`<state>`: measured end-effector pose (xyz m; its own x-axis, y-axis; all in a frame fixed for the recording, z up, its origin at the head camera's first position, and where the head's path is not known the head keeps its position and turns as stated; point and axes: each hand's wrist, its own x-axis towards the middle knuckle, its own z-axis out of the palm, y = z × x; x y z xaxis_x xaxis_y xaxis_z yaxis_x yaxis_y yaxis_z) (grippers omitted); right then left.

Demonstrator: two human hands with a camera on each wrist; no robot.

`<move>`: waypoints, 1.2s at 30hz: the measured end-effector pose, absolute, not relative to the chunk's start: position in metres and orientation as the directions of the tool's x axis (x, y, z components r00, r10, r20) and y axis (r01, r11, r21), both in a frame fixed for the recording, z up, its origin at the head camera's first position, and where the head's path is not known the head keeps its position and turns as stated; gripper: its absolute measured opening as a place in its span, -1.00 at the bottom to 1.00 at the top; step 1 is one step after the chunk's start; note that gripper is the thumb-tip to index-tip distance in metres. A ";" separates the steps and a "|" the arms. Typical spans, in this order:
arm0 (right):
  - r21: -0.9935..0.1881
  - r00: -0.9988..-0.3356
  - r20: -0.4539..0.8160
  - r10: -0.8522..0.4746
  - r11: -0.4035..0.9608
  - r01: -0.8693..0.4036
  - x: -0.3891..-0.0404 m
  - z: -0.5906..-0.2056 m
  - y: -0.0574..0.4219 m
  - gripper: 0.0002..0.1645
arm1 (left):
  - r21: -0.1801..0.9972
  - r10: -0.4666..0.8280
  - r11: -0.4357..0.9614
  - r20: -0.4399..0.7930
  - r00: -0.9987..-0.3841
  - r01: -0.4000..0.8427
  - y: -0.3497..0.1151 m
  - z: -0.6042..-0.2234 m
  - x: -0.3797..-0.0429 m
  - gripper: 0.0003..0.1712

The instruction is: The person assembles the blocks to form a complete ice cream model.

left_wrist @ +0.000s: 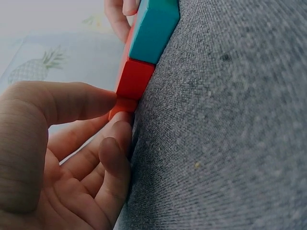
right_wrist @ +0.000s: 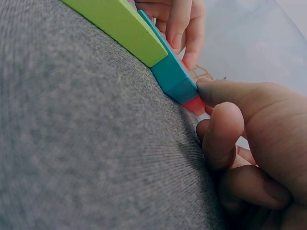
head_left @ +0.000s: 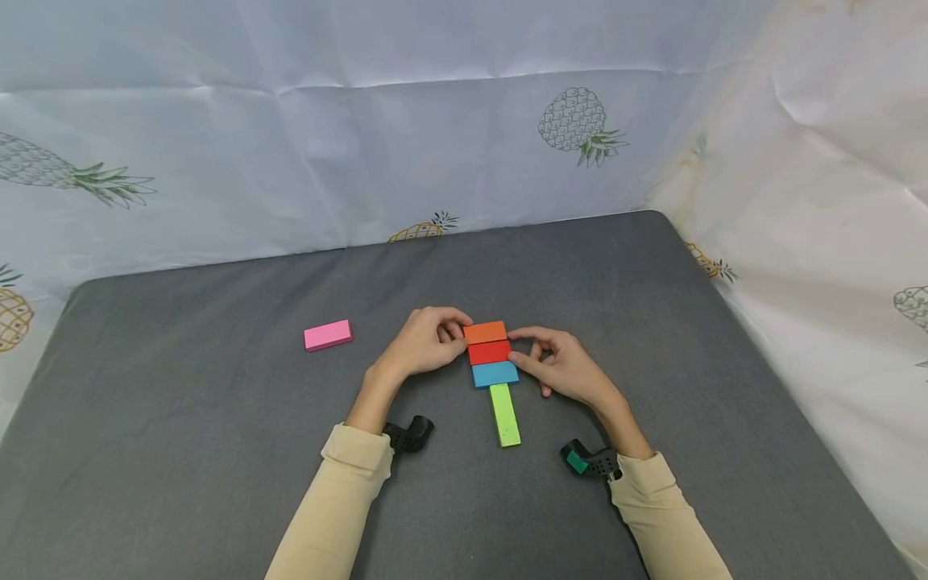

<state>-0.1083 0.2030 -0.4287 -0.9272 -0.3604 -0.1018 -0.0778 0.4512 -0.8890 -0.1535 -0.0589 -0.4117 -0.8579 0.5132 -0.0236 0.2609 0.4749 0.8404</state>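
Observation:
A flat row of blocks lies on the table: an orange block (head_left: 484, 332) farthest away, then a red block (head_left: 489, 352) and a blue block (head_left: 495, 374), side by side and touching. Below them a green block (head_left: 505, 415) points lengthwise toward me, its far end against the blue one. My left hand (head_left: 432, 341) pinches the orange block's left end between thumb and fingertips. At the opposite ends, my right hand (head_left: 557, 362) touches the orange block with its extended index finger and the red block with its thumb. Its other fingers (right_wrist: 254, 184) curl loosely, holding nothing.
To the left, a pink block (head_left: 329, 335) lies apart on the grey cloth-covered table (head_left: 217, 451). A white curtain (head_left: 406, 145) printed with pineapples hangs behind the table and along its right side. Each wrist wears a black camera mount (head_left: 409, 435).

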 end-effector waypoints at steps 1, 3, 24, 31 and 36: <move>-0.889 -0.928 -0.101 -0.359 0.451 -0.078 -0.108 -0.429 0.203 -0.54 | 0.841 0.514 0.474 -0.023 -0.858 0.261 -0.059 -0.412 -0.154 -0.68; -0.889 -0.929 -0.100 -0.357 0.452 -0.078 -0.108 -0.429 0.203 -0.55 | 0.841 0.515 0.473 -0.023 -0.857 0.262 -0.059 -0.412 -0.154 -0.68; -0.886 -0.929 -0.098 -0.356 0.457 -0.082 -0.109 -0.429 0.203 -0.56 | 0.845 0.514 0.460 -0.002 -0.858 0.274 -0.058 -0.415 -0.152 -0.69; -0.887 -0.931 -0.102 -0.352 0.455 -0.075 -0.109 -0.430 0.203 -0.58 | 0.860 0.506 0.441 -0.002 -0.862 0.257 -0.058 -0.417 -0.152 -0.70; -0.888 -0.931 -0.101 -0.351 0.453 -0.075 -0.109 -0.430 0.203 -0.62 | 0.861 0.500 0.442 -0.003 -0.866 0.252 -0.058 -0.417 -0.151 -0.71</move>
<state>-0.1086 0.2027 -0.4301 -0.9308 -0.3514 -0.1009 -0.0749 0.4535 -0.8881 -0.1513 -0.0582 -0.4170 -0.8661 0.4999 -0.0034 0.2518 0.4421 0.8609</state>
